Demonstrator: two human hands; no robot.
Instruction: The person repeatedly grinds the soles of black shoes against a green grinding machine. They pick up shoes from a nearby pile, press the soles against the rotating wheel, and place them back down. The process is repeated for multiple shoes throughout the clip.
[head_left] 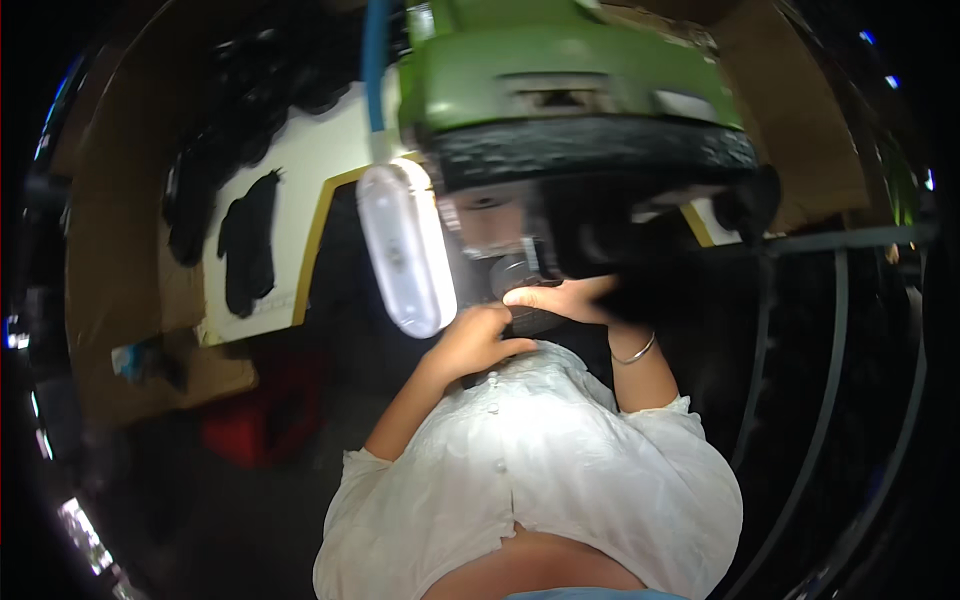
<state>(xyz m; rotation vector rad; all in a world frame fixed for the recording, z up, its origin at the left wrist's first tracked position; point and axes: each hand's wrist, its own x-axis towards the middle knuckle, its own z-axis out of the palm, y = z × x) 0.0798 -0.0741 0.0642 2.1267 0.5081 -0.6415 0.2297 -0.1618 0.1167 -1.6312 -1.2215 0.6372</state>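
Observation:
My left hand (474, 345) is closed, its fingers curled at the near side of a dark ribbed piece (535, 320) in front of my white shirt. From the right my right hand (568, 299), a bangle on its wrist, reaches to the same piece with its thumb laid along the top edge; its other fingers are hidden. What the piece is, I cannot make out in the shadow. Just above both hands hangs the blurred head of a green machine (580, 75), with a dark underside. A lit oblong white lamp (405, 250) is close by my left hand.
Black sock-like pieces (250, 245) lie on a white tabletop (285, 190) with a yellow edge, beside a dark heap (270, 75). Cardboard (115, 200) stands at the left, above a red crate-like thing (265, 420). A blue tube (375, 65) runs to the lamp. Metal rails (840, 330) line the right.

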